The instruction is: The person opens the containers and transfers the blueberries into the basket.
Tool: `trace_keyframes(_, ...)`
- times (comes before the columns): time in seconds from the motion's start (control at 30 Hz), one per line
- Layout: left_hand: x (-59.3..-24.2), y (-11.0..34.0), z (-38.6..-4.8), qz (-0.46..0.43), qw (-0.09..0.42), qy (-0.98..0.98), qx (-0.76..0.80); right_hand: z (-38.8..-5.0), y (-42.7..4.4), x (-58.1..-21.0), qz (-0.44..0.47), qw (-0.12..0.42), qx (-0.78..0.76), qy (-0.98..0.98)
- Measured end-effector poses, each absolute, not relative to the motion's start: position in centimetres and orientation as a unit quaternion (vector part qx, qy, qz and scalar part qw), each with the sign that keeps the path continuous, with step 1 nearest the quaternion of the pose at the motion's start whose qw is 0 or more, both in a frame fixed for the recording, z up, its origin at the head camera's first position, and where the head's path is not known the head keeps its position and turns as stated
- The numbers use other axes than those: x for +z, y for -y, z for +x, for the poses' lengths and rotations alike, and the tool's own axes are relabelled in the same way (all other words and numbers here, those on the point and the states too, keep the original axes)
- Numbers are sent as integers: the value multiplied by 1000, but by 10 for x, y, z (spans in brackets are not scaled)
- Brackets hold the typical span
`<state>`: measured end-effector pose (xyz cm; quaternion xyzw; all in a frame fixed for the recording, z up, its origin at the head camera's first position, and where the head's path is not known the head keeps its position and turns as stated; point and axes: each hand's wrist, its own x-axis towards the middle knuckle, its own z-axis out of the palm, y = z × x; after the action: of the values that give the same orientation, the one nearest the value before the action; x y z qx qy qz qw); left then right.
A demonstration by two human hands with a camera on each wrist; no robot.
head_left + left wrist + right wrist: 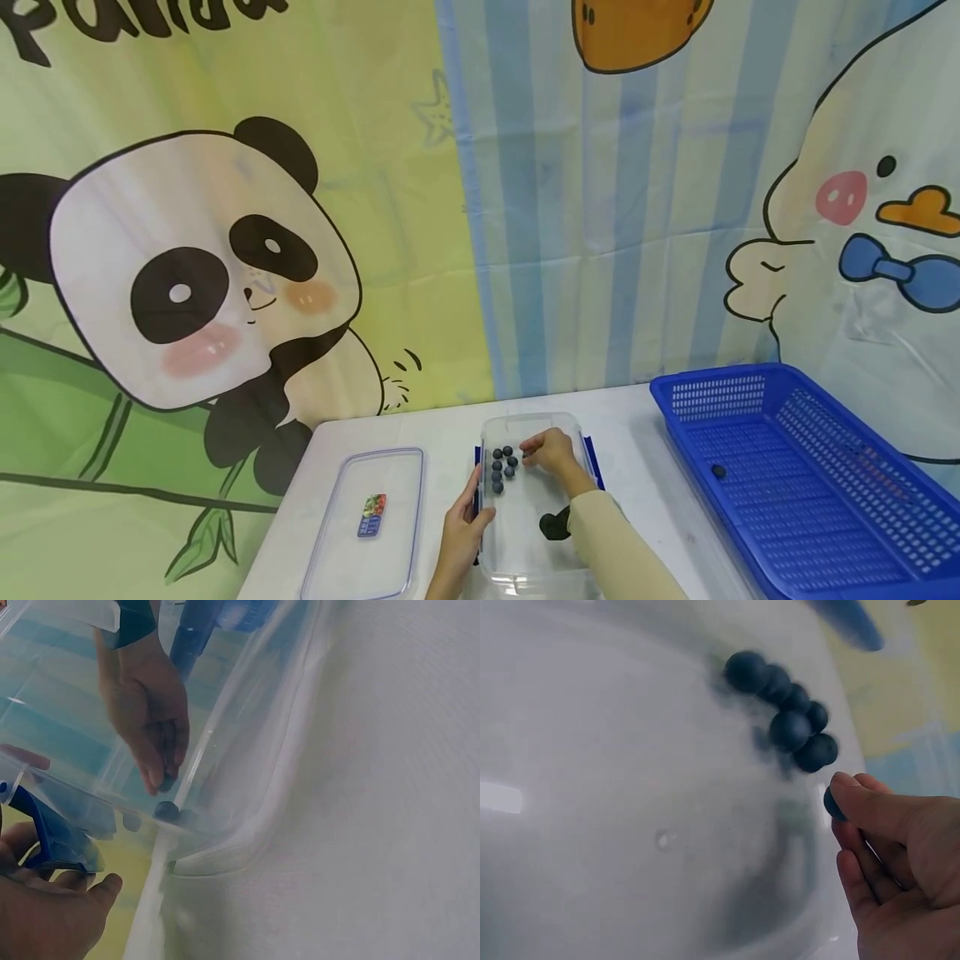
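A clear plastic storage box [517, 546] with blue side latches stands on the table. Inside it, several dark blueberries [497, 466] sit in a cluster at the far left; the right wrist view shows these blueberries [789, 731] up close. My right hand [553, 454] reaches over the box and pinches one blueberry [834, 804] between thumb and fingertips, beside the cluster. My left hand [459, 533] grips the box's left side, its thumb at the rim; in the left wrist view its fingers curl at a blue latch [56, 840].
A clear lid [415, 500] with a small colourful label lies to the left. At the right is a blue plastic basket [787, 500] holding a single dark round piece. A black patch [555, 525] shows by the right sleeve. Behind the table hangs a printed curtain [547, 250].
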<state>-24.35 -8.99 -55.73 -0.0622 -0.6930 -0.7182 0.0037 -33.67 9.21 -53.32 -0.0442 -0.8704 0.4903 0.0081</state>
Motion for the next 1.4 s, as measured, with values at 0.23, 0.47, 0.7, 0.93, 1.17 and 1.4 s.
trace_keyframes(0.23, -556, 88, -239, -63, 11, 694, -717, -330, -94, -494, 39, -1, 490, 871)
trace_keyframes(0.47, -556, 88, -238, -66, 17, 698, -713, -318, -126, -439, 102, -12, 509, 855)
trace_keyframes(0.7, -558, 92, -240, -73, 21, 698, -712, -298, -200, -401, 105, -13, 523, 846)
trace_keyframes(0.93, -558, 90, -240, -78, 26, 699, -710, -287, -288, -402, 12, -1, 506, 862)
trace_keyframes(1.17, -556, 89, -238, -62, 13, 697, -714, -274, -362, -426, -12, -57, 493, 868)
trace_keyframes(1.4, -553, 88, -238, -54, 8, 699, -713, -271, -400, -466, -10, -97, 478, 873)
